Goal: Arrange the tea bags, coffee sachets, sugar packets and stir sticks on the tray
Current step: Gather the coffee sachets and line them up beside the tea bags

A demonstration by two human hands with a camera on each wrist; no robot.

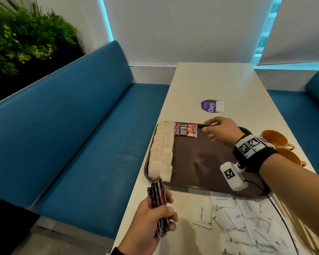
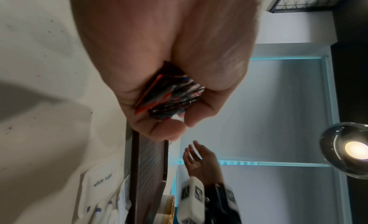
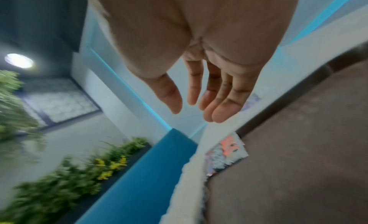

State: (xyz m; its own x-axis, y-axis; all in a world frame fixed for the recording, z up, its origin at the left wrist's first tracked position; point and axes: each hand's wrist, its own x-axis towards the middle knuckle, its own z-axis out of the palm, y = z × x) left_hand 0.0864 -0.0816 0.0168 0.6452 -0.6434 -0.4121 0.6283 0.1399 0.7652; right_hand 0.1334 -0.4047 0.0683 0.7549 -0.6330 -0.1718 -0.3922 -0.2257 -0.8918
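A brown tray (image 1: 201, 162) lies on the white table. Two rows of white tea bags (image 1: 161, 150) line its left side, and three red coffee sachets (image 1: 185, 130) sit at its far left corner. My left hand (image 1: 155, 219) grips a bundle of red coffee sachets (image 1: 156, 193) near the table's front edge; the bundle (image 2: 171, 95) shows between its curled fingers. My right hand (image 1: 217, 130) hovers over the tray's far edge, just right of the laid sachets, with relaxed fingers (image 3: 201, 92) and nothing in it. White sugar packets (image 1: 243, 223) lie scattered in front of the tray.
Two orange cups (image 1: 276, 138) stand right of the tray. A purple sticker (image 1: 209, 106) is stuck on the table beyond it. Blue benches (image 1: 81, 135) flank the table, with plants (image 1: 22, 34) at the far left. Thin wooden sticks (image 1: 302, 234), blurred, lie at the right front.
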